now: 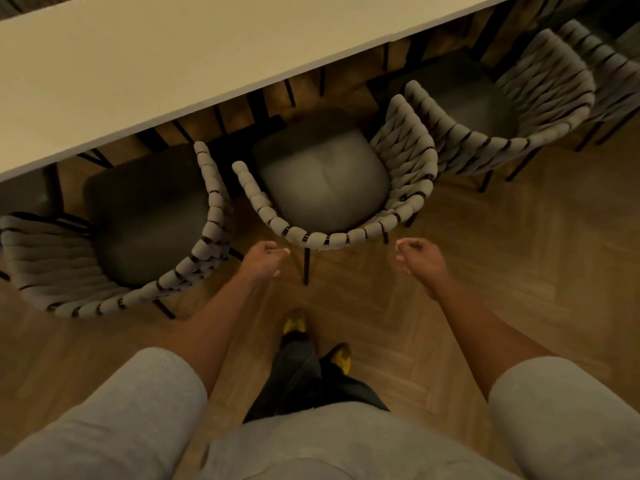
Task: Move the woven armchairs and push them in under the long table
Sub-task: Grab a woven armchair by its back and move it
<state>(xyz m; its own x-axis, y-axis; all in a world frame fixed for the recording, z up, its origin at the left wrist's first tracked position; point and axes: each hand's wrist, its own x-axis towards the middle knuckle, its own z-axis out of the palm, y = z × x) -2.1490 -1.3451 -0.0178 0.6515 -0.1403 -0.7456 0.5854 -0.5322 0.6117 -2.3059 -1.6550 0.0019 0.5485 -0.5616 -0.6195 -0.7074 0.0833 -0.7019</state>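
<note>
A long pale table (145, 74) runs across the top of the head view. Three grey woven armchairs stand along its near edge: the left armchair (86, 282), the middle armchair (408, 150) straight ahead of me, and the right armchair (540, 88). Their dark seat cushions reach partly under the tabletop. My left hand (265, 259) hovers just short of the middle chair's curved back rim, fingers loosely curled, holding nothing. My right hand (417, 254) hangs to the right of that rim, also loosely curled with nothing in it. Neither hand touches the chair.
Herringbone wood floor (485, 271) lies open behind the chairs where I stand. My feet in yellow-toed shoes (294, 323) are just behind the middle chair's black rear leg (306, 268). A further woven chair (613, 64) shows at the far right. Dark table legs stand under the top.
</note>
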